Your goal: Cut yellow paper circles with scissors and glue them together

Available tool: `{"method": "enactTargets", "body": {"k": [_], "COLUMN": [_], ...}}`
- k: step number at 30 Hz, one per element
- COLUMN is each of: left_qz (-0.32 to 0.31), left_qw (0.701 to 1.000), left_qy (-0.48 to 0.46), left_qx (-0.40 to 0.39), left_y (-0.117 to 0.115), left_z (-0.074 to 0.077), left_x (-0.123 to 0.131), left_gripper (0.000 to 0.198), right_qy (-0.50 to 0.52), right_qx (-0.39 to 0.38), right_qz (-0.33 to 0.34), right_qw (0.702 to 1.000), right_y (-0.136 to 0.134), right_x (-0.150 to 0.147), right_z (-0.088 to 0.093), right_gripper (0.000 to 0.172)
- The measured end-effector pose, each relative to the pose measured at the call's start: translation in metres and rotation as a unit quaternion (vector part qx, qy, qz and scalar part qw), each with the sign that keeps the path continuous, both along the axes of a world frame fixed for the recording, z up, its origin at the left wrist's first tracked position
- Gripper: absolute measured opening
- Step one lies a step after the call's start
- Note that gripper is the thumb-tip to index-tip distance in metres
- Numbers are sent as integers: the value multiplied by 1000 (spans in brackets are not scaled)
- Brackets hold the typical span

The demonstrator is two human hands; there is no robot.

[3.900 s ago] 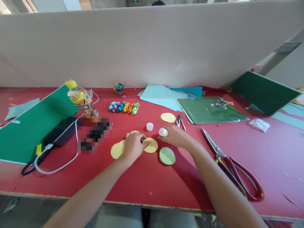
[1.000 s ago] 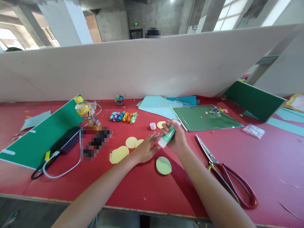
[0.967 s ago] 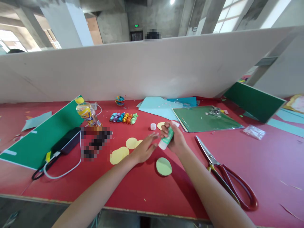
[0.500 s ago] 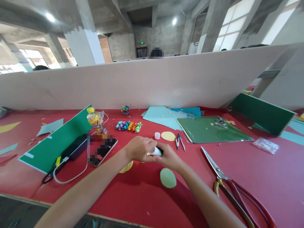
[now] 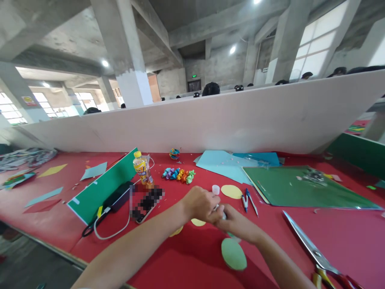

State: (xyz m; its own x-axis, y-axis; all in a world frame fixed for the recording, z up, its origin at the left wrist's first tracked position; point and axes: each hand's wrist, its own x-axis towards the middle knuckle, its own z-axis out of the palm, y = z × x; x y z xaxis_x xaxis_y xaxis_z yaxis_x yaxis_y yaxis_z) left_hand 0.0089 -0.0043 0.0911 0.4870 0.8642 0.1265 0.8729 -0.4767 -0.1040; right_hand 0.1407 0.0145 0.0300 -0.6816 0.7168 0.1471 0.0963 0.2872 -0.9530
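Observation:
In front of me my left hand (image 5: 200, 204) and my right hand (image 5: 239, 224) meet, both closed around a small white tube (image 5: 224, 216) that looks like a glue stick. Fingers cover most of it. A small whitish cap (image 5: 215, 190) stands on the table just beyond my hands. Under my left wrist lies a pale yellow paper disc (image 5: 198, 222), with another yellow piece (image 5: 177, 231) partly hidden by the forearm. Nearer me is a light green paper oval (image 5: 234, 254). A further yellow paper oval (image 5: 231, 191) lies behind my right hand.
A blue-and-white compass (image 5: 250, 202) and large scissors (image 5: 313, 249) lie to the right, before a green board (image 5: 300, 188). Left stand a drink bottle (image 5: 142, 168) and a phone (image 5: 148, 204) near a cable. Folded colourful paper pieces (image 5: 179, 175) sit by the white partition (image 5: 180, 130).
The view has tilted up and turned left. My left hand has closed further over the tube, which now shows less. A yellow disc beneath the left wrist has come more into view.

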Motion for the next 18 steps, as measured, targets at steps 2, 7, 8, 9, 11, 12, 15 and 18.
{"method": "enactTargets", "body": {"k": [2,7,8,9,11,12,15,18], "left_qz": [71,168,149,128,86,68,45,69], "left_qw": [997,984,986,988,987,985,984,985], "left_qy": [10,-27,-46,-69,-117,-133,-108,-62], "left_qx": [-32,-52,-55,-58,-72,-87,-136,-142], "left_y": [4,17,19,21,25,26,31,36], "left_z": [4,12,14,15,18,19,20,17], "left_x": [4,14,13,12,8,6,5,9], "left_gripper": [37,61,64,66,64,62,53,48], "right_qy": [13,138,182,221,268,273,260,220], "right_qx": [-12,-205,-286,-352,-429,-451,-482,-440], "right_qz": [-35,-100,-68,-37,7,25,72,38], "right_qw": [999,964,938,909,863,849,834,870], "right_y": [-1,1,1,1,2,1,-1,-5], "right_x": [-4,-15,-14,-12,-7,-5,-4,-10], "right_z": [-3,-9,-8,-6,-2,0,1,-1], "right_gripper": [7,18,22,25,27,26,25,21]}}
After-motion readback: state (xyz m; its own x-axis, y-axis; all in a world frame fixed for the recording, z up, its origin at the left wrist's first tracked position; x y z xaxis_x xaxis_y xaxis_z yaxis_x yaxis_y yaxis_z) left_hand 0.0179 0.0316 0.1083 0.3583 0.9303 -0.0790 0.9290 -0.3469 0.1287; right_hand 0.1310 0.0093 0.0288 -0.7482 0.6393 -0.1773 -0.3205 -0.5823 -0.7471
